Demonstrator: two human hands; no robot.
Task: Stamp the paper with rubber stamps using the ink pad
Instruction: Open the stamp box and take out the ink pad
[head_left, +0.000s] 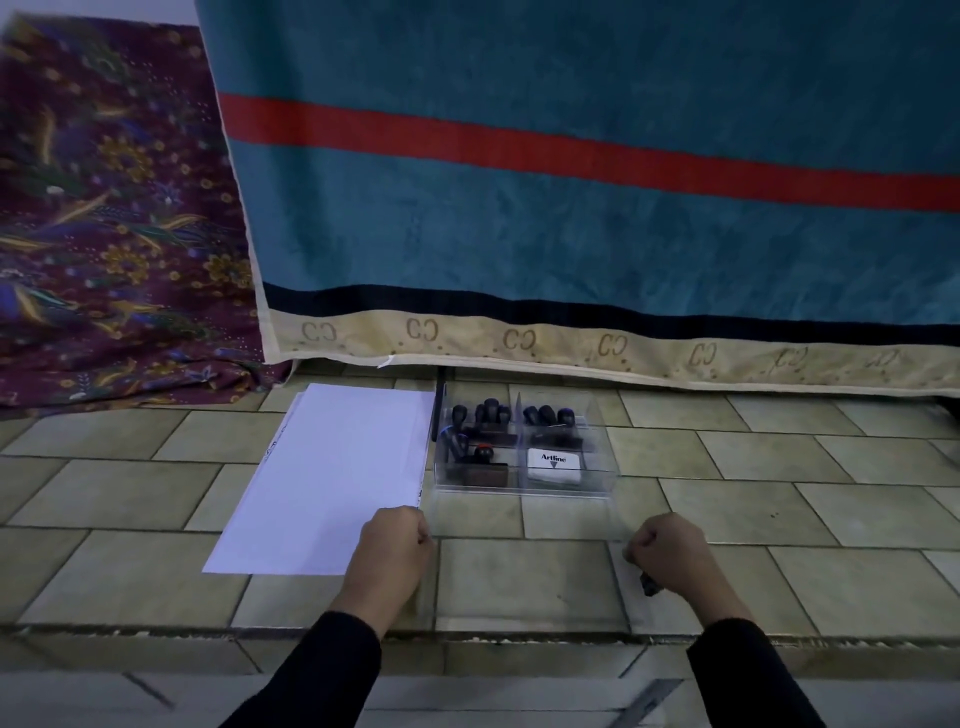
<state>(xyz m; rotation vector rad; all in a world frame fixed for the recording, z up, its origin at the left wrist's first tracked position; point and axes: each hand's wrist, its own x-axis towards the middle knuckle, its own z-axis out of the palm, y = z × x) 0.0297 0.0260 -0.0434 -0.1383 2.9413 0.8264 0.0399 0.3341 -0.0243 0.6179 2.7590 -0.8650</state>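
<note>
Nearest to me, both hands are curled tight. The left hand (397, 545) and the right hand (665, 545) each seem to grip a side edge of a clear lid (524, 582), held low over the tiled ledge (156, 519). The lid is so transparent that I only catch its edges. A small dark thing pokes out under the right hand, and I cannot tell what it is.

The left hand sits over the near right corner of the paper (332, 467), a loose white stack lying flat on the tiles. Just beside the paper, further back, stands the clear box (608, 467), open on top. Its near right compartment holds the ink pad (554, 465), a white case. The stamps (488, 415), with dark knobbed handles, crowd the other compartments. A thin black stick (439, 410) leans between the paper and the box.

Behind hang a blue towel (571, 234) and a floral cloth (104, 208).

My worries from here:
- The lid could slip, since I can barely see it, and clip the box or land on the paper.
- The left hand could drag the loose sheets askew as it lifts.
- Pulling one stamp from that tight cluster may tip its neighbours.
- The dim light makes it hard to judge how well a stamp is inked.
</note>
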